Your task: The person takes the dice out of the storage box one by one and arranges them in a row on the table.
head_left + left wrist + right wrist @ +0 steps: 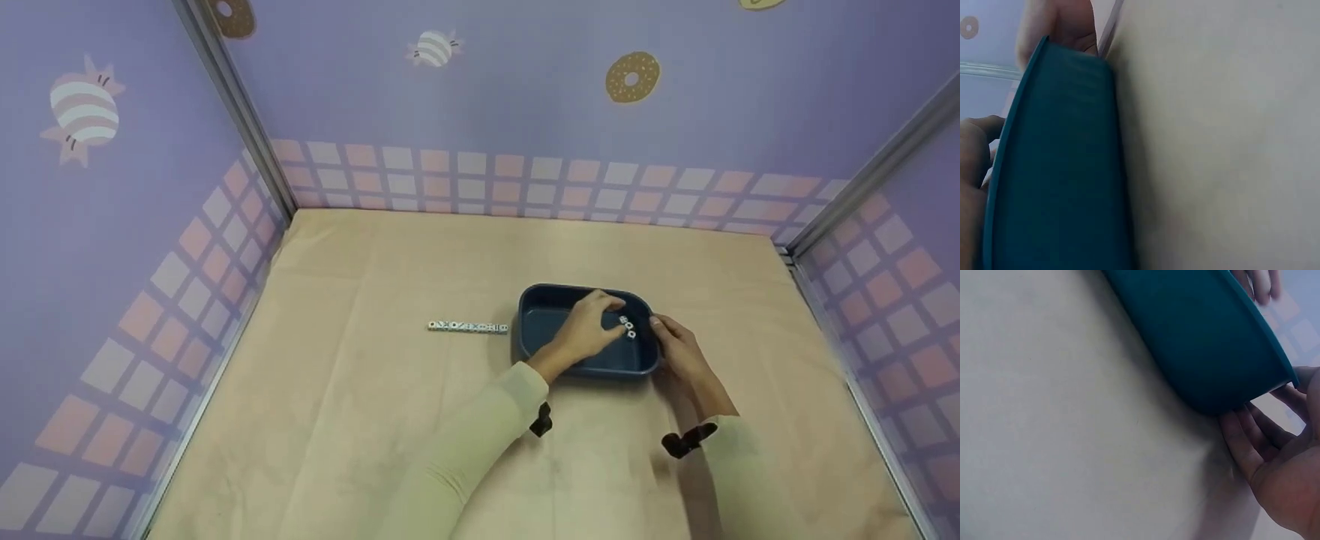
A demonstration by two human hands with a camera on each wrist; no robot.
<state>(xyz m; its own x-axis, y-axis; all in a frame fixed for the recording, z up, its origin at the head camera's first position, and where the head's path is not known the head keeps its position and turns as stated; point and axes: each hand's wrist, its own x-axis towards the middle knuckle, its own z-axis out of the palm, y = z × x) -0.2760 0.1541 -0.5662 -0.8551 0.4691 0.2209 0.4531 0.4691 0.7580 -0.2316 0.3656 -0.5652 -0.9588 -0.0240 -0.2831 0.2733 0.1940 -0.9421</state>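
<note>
A dark blue rectangular tub (551, 293) with rounded corners stands on the cloth. Three small white dice (631, 334) lie near its right end. My left hand (589, 328) reaches over the front rim into it, thumb and forefinger spread apart beside the dice, nothing seen between them. At the tub's right end, my right hand (681, 346) grips the wall, with the thumb at the rim and the fingers (1239, 441) against the outside. Left of the tub, a straight row of white dice (466, 327) lies on the cloth, its right end close to the wall.
A beige cloth (375, 420) covers the tabletop. Purple panels (517, 90) with candy and doughnut pictures enclose the back and both sides, joined by metal posts (240, 105) at the corners. Dark straps (688, 440) sit at both wrists.
</note>
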